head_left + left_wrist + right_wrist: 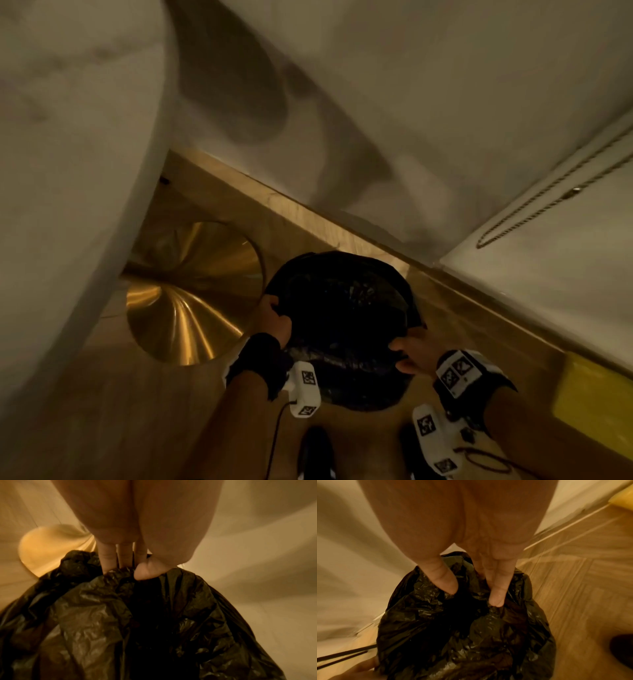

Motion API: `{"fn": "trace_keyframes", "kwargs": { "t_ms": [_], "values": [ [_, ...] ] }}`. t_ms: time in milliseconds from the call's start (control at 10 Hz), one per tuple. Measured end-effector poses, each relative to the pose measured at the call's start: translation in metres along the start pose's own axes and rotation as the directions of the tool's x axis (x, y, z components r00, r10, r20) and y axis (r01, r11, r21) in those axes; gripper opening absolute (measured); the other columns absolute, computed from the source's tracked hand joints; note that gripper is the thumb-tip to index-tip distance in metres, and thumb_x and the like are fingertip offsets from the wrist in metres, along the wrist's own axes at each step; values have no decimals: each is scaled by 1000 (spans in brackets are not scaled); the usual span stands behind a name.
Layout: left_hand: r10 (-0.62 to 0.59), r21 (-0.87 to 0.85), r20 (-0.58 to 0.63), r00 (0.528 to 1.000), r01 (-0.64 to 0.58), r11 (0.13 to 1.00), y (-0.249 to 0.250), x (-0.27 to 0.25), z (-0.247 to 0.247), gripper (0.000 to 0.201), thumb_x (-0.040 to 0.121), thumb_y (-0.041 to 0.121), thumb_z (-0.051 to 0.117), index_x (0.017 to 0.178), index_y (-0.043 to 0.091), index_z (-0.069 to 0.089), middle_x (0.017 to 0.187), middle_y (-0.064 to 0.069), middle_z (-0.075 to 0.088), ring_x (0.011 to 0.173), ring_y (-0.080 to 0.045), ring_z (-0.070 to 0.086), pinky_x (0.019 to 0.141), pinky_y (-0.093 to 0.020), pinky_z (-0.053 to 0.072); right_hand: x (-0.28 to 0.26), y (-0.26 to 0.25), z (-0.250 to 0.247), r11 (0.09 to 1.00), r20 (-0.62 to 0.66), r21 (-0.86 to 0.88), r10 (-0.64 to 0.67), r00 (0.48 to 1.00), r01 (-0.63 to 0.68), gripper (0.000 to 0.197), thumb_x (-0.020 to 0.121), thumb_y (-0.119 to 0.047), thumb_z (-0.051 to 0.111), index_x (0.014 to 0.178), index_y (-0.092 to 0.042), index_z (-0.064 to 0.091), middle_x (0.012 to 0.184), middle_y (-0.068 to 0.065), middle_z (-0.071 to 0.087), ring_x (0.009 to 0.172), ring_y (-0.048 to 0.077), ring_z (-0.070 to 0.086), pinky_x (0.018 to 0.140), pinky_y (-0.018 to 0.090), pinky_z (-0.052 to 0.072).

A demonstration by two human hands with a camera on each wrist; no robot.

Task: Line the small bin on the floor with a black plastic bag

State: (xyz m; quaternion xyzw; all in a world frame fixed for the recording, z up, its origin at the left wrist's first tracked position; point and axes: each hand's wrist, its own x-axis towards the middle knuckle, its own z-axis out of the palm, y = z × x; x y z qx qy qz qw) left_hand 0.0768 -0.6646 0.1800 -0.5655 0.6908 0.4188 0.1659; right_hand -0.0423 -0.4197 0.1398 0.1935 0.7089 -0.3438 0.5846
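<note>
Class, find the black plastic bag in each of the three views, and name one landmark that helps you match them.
Head: black plastic bag lower centre, between both hands.
Left wrist: fills the lower half, pinched by the left hand.
Right wrist: centre to bottom, gripped by the right hand.
Shared landmark: wooden floor.

A furnished indoor room, likely a home or hotel: wood-plank floor [102, 428], pale wall [411, 85], a round white tabletop [68, 154] on a flared brass pedestal base [191, 308], and a small lined bin [339, 308] beneath.
</note>
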Motion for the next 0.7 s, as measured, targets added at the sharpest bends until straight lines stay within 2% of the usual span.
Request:
{"fn": "trace_keyframes", "kwargs": {
  "t_ms": [100, 200, 300, 400, 500, 600, 700],
  "values": [
    [22, -22, -15, 1000, -22, 1000, -8, 43, 6, 45, 89, -5, 42, 129, 14, 52, 127, -15, 58, 110, -37, 56, 91, -43, 48, 29, -2, 18, 995, -26, 101, -23, 999, 26, 30, 86, 3, 57, 77, -21, 42, 70, 4, 38, 49, 18, 40, 42, 27, 37],
    [41, -17, -36, 999, -42, 999, -14, 74, 7, 47, 91, -5, 41, 133, 14, 52, 132, -17, 57, 119, -40, 54, 95, -43, 46, 43, -7, 37, 983, 15, 178, -48, 999, 44, 42, 87, 13, 49, 66, -19, 30, 57, 2, 31, 31, 12, 29, 38, 25, 28],
    [38, -9, -24, 999, -38, 999, -20, 95, 11, 49, 92, -4, 41, 134, 18, 52, 132, -15, 57, 119, -41, 55, 99, -45, 48, 54, -8, 45, 979, 49, 201, -57, 997, 46, 36, 86, 14, 44, 68, -14, 31, 47, 2, 34, 27, 9, 32, 36, 22, 32],
    [48, -53, -50, 998, -51, 997, -29, 113, 14, 47, 91, -5, 42, 130, 16, 56, 132, -16, 60, 120, -40, 55, 104, -50, 47, 59, -11, 54, 982, 44, 178, -73, 996, 64, 22, 83, 7, 52, 93, -13, 51, 64, 5, 48, 49, 15, 50, 54, 31, 45],
    [43, -51, -68, 997, -46, 998, -33, 122, 13, 50, 92, -5, 43, 136, 16, 55, 136, -16, 59, 124, -39, 55, 106, -49, 47, 63, -19, 61, 973, 26, 203, -117, 993, 110, 47, 86, 7, 51, 131, -6, 47, 81, 4, 53, 68, 18, 54, 68, 32, 50],
    [70, -45, -74, 995, -74, 996, -35, 115, 8, 53, 94, -3, 43, 142, 18, 51, 144, -14, 53, 131, -39, 50, 110, -48, 43, 56, -20, 62, 969, 20, 236, -80, 997, 73, 58, 87, 1, 54, 141, -7, 38, 83, -1, 50, 70, 15, 53, 73, 35, 51],
    [94, -68, -103, 990, -101, 993, -34, 89, -1, 52, 97, 5, 46, 147, 18, 45, 148, -12, 48, 133, -37, 48, 109, -46, 43, 30, -15, 60, 975, -131, 205, -53, 990, 79, 66, 87, -14, 59, 146, -12, 31, 93, -8, 46, 72, 4, 44, 82, 32, 45]
  ]
}}
